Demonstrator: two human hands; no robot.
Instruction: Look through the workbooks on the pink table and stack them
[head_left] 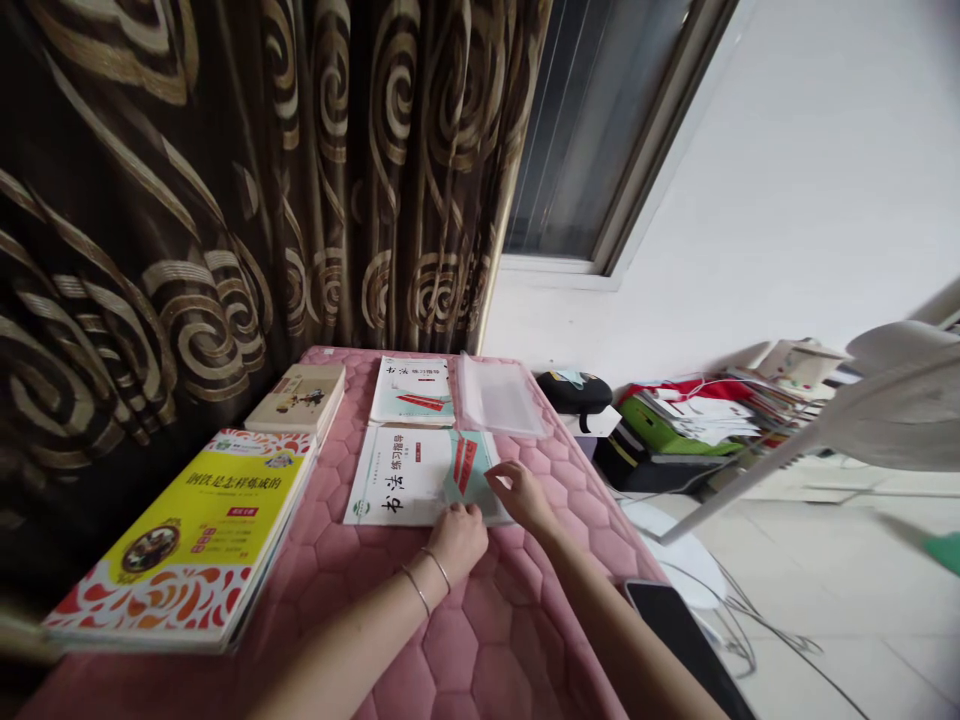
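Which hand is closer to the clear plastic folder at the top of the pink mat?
Right. The right hand is on the calligraphy workbook, just below the clear plastic folder. The left hand is farther away, at the workbook's bottom edge.

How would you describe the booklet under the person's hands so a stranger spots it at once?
On the pink quilted mat beside the brown swirled curtain, find the books. The white calligraphy workbook lies nearest the person. Unlike its matching copy just beyond, it is touched by the left hand and right hand.
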